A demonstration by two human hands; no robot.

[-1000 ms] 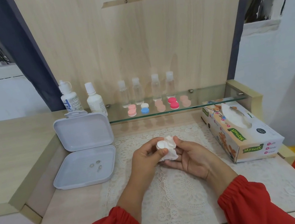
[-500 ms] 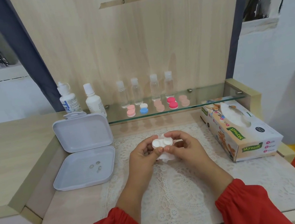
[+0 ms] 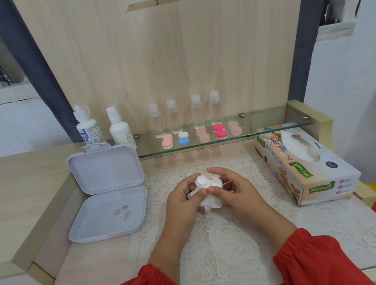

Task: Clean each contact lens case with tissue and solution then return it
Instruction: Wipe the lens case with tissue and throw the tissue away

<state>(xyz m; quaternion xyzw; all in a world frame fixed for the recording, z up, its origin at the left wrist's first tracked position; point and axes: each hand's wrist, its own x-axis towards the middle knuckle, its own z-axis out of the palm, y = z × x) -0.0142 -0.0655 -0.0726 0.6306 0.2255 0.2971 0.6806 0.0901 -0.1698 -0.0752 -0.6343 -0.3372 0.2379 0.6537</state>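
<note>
both hands over lace mat (image 3: 218, 245) mid desk: left hand (image 3: 184, 199) and right hand (image 3: 233, 191) each pinch the white contact lens case (image 3: 207, 182), crumpled tissue (image 3: 209, 202) bunched under it, tissue box (image 3: 304, 170) by right edge

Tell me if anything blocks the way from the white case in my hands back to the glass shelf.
Nothing visible does. The white case sits with the tissue between both hands, and only open lace mat lies between it and the glass shelf.
</note>
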